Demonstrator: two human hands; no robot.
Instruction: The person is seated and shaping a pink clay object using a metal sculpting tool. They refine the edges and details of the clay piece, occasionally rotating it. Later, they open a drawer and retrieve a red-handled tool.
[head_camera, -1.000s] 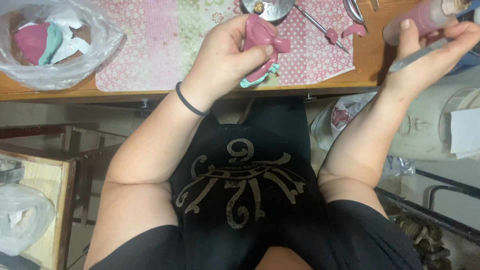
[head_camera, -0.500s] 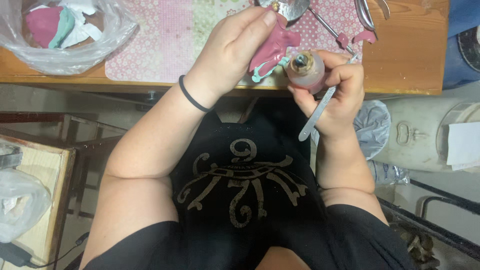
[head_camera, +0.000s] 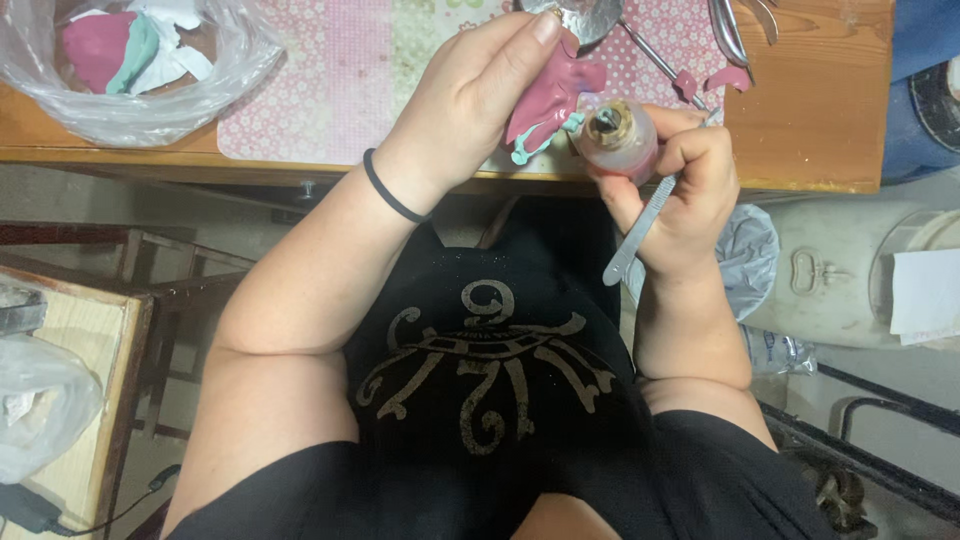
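My left hand (head_camera: 470, 100) holds a dark pink clay figure (head_camera: 550, 95) with a teal trim at its lower edge, just over the near edge of the wooden table (head_camera: 800, 130). My right hand (head_camera: 690, 185) grips a small pinkish open-topped bottle (head_camera: 618, 138) tilted toward the figure, its mouth almost touching the clay. The same hand also pinches a thin metal tool (head_camera: 640, 225) that points down toward my lap. A black band circles my left wrist.
A pink patterned mat (head_camera: 340, 70) covers the table. A clear plastic bag (head_camera: 130, 70) with pink, teal and white clay lies at far left. Metal tools (head_camera: 735, 30) and small pink clay bits (head_camera: 710, 80) lie at the back right. A white container (head_camera: 860, 270) stands by my right side.
My right hand has come in from the far right with the bottle and metal tool, bringing the bottle's mouth up against the clay figure. My left hand holds the figure nearly in place.
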